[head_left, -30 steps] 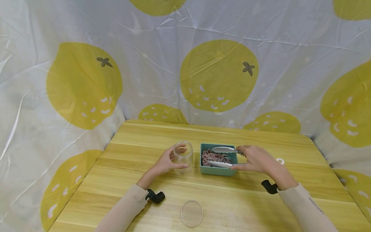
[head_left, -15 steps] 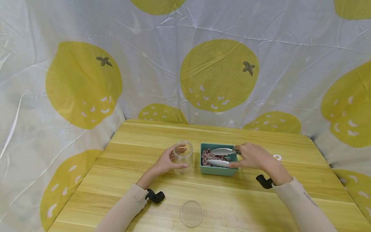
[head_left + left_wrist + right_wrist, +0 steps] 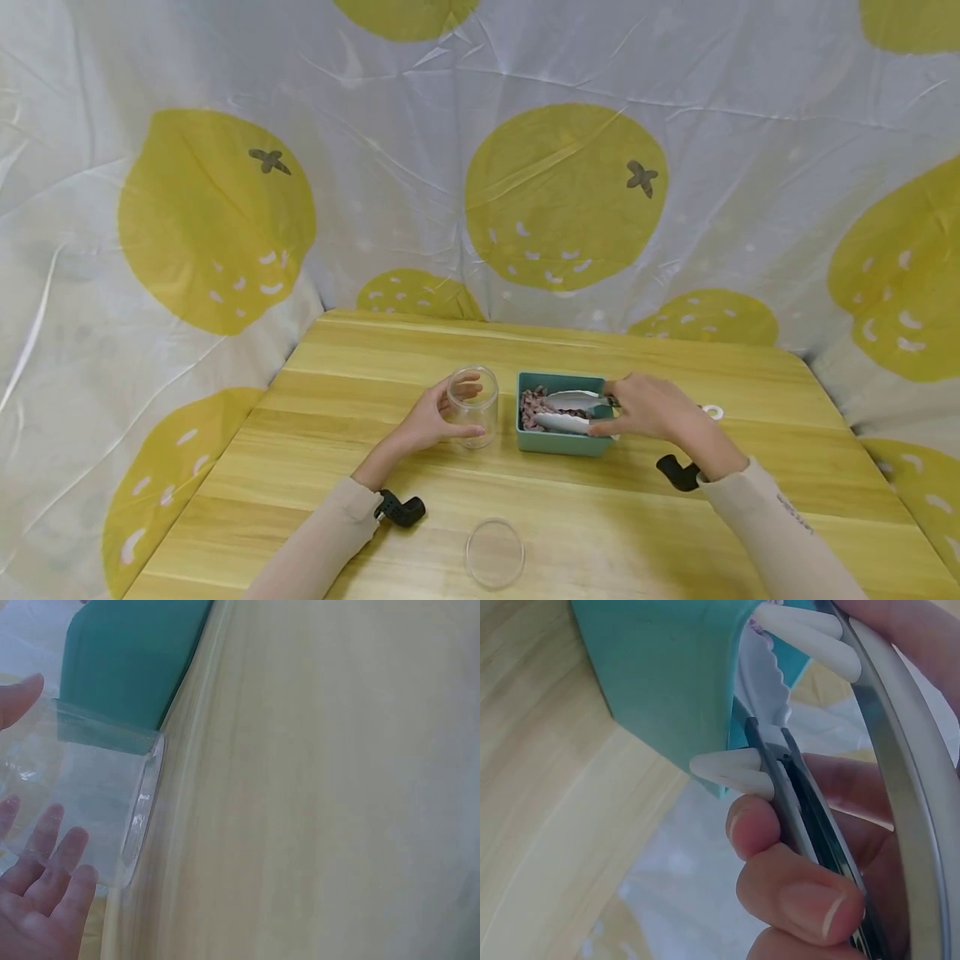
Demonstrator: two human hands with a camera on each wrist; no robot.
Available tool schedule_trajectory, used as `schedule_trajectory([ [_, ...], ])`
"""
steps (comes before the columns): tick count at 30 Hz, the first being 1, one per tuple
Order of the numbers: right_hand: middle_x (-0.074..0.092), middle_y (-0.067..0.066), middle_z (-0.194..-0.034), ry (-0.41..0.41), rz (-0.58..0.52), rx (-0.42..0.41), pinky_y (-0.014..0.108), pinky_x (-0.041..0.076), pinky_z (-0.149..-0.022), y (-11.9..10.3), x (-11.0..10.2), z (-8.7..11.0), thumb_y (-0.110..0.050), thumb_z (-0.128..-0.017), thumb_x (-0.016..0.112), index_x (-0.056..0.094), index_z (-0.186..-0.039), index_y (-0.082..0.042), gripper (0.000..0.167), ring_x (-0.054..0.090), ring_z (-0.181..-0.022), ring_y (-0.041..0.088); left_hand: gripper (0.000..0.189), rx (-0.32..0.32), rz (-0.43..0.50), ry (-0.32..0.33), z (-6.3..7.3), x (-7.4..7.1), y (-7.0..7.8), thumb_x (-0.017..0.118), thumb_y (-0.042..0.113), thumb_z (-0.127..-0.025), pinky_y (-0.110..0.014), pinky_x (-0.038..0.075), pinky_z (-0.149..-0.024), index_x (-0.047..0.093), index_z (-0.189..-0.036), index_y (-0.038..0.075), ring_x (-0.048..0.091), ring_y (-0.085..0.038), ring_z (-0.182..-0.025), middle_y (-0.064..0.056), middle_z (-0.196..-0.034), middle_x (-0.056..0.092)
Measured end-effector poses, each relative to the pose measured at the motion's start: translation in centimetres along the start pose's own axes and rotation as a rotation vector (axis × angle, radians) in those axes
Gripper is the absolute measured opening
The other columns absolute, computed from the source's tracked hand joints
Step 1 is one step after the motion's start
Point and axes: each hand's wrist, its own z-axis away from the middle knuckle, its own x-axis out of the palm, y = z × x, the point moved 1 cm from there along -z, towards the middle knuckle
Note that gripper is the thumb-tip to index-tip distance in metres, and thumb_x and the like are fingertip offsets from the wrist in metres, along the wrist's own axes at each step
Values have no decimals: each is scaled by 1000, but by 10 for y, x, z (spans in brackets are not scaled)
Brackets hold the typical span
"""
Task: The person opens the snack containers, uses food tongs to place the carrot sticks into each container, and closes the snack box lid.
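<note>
A clear, round jar stands upright on the wooden table, and nothing shows inside it. My left hand holds it from the left, thumb in front and fingers behind. To its right is a teal rectangular box with brownish-pink shredded pieces, perhaps meat, inside. My right hand grips metal tongs over the box's right side. The tongs' white scalloped heads reach down into the box, one on each side of some pieces. How firmly they pinch is hidden.
A clear round lid lies flat near the table's front. The tongs' white end ring sticks out behind my right wrist. A curtain with yellow fruit prints surrounds the table's back and sides.
My right hand has moved slightly left and down, and the tong heads sit deeper in the box and closer together. The left hand and jar stay in place.
</note>
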Motion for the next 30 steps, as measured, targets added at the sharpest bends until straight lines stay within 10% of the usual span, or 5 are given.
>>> schedule_trajectory([
  [30, 55, -11, -63, 60, -13, -111, 30, 51, -56, 9, 8, 7, -57, -92, 63, 69, -106, -5, 53, 50, -51, 1, 80, 19, -44, 16, 0, 0, 0, 87, 7, -77, -53, 34, -111, 48, -146, 16, 49, -30, -133, -12, -141, 56],
])
